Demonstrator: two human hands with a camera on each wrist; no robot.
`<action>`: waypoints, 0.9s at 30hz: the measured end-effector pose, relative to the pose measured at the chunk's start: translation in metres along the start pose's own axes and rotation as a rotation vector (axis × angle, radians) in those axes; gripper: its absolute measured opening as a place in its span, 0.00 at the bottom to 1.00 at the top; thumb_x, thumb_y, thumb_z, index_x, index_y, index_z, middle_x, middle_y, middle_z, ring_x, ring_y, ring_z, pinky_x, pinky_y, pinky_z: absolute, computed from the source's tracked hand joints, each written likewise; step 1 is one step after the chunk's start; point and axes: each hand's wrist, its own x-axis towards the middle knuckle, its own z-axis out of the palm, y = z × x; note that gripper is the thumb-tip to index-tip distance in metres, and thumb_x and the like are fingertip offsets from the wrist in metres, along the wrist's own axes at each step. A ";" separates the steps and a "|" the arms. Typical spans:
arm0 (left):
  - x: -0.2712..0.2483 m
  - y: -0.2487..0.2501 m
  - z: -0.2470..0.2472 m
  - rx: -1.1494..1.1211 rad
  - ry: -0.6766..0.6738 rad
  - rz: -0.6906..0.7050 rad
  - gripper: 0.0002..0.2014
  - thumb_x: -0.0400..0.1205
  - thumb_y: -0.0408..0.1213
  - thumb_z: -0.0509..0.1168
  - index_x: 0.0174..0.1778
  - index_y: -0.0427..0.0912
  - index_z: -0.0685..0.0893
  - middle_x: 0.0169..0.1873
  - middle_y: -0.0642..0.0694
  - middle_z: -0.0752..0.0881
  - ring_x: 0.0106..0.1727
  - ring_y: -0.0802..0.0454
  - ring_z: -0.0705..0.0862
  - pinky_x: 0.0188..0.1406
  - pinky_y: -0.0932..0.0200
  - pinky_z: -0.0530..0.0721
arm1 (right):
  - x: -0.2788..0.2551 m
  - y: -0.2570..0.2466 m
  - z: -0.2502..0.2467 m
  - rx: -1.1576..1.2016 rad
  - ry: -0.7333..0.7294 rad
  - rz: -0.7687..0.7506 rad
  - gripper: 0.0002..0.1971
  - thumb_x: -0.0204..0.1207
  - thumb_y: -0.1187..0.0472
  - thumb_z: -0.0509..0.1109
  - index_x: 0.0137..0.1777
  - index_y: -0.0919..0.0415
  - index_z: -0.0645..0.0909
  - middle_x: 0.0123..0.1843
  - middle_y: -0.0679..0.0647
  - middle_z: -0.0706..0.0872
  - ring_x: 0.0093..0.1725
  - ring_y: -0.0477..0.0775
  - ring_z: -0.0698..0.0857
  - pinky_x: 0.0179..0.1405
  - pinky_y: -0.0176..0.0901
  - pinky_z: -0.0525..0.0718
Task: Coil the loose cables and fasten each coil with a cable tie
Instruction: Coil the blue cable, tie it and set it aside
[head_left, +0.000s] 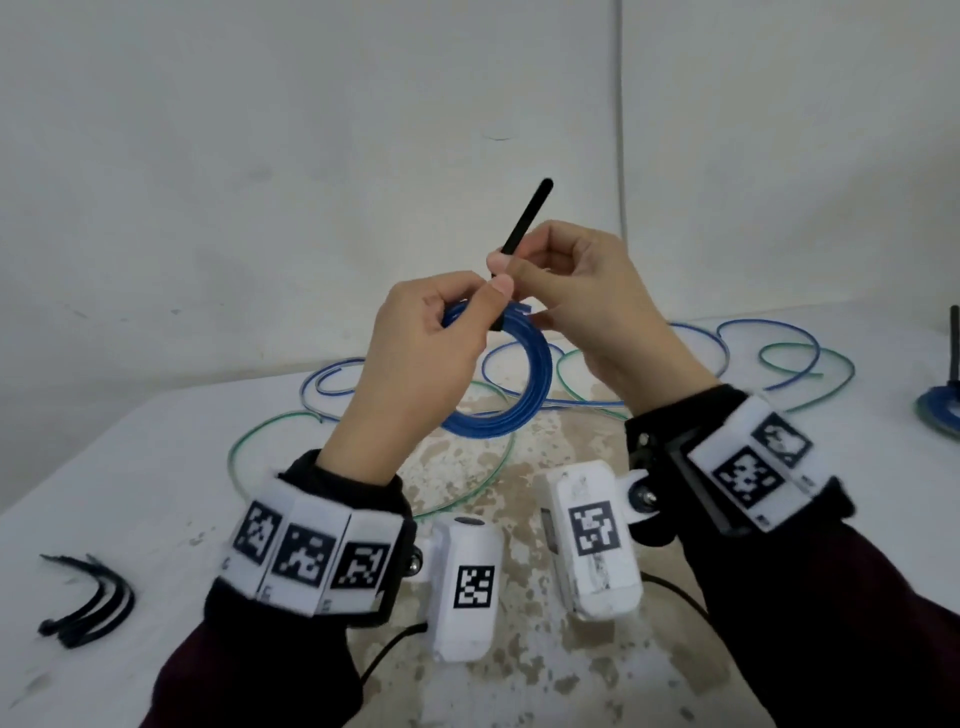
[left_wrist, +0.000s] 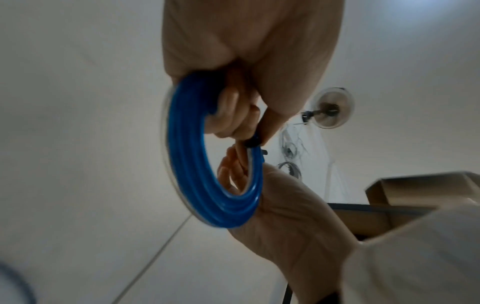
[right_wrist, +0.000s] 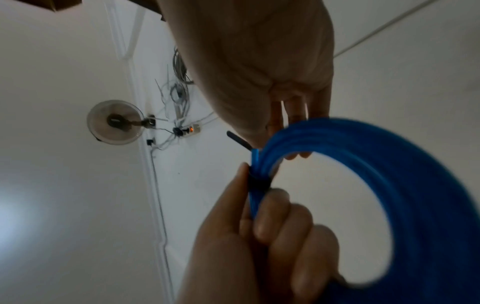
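- The left hand (head_left: 415, 364) is curled round the top of a blue coil of thin plastic-coated cable (head_left: 524, 384), thumb and fingers pinching it where a black cable tie (head_left: 524, 218) wraps the bundle.
- The right hand (head_left: 582, 301) pinches the tie's free tail, which sticks up and away from the fingers.
- The coil hangs in the air between both hands, above the white table (head_left: 130, 478).
- Loose blue and green cables (head_left: 779, 358) sprawl on the table behind.
- A bunch of spare black cable ties (head_left: 88, 603) lies near the left forearm.
- Another tied blue coil (head_left: 940, 410) sits at the far right edge.
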 end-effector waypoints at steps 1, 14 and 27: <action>0.001 -0.001 0.003 -0.106 -0.005 -0.076 0.16 0.85 0.40 0.61 0.37 0.36 0.86 0.14 0.57 0.65 0.16 0.59 0.60 0.20 0.64 0.58 | -0.001 0.001 0.001 -0.011 0.027 0.014 0.08 0.74 0.64 0.74 0.37 0.62 0.78 0.32 0.54 0.83 0.30 0.50 0.83 0.28 0.41 0.82; 0.015 0.004 0.121 -0.762 -0.029 -0.349 0.18 0.86 0.45 0.58 0.52 0.33 0.84 0.25 0.45 0.74 0.24 0.51 0.71 0.29 0.59 0.78 | -0.059 -0.013 -0.132 0.239 -0.137 0.340 0.14 0.86 0.62 0.55 0.53 0.66 0.83 0.39 0.54 0.90 0.35 0.50 0.87 0.43 0.39 0.87; 0.012 -0.034 0.232 -0.844 -0.268 -0.871 0.10 0.86 0.38 0.58 0.42 0.44 0.82 0.35 0.48 0.85 0.35 0.54 0.85 0.44 0.60 0.78 | -0.060 0.024 -0.295 -0.704 0.252 0.380 0.07 0.74 0.64 0.75 0.49 0.66 0.85 0.40 0.57 0.90 0.31 0.43 0.85 0.27 0.23 0.75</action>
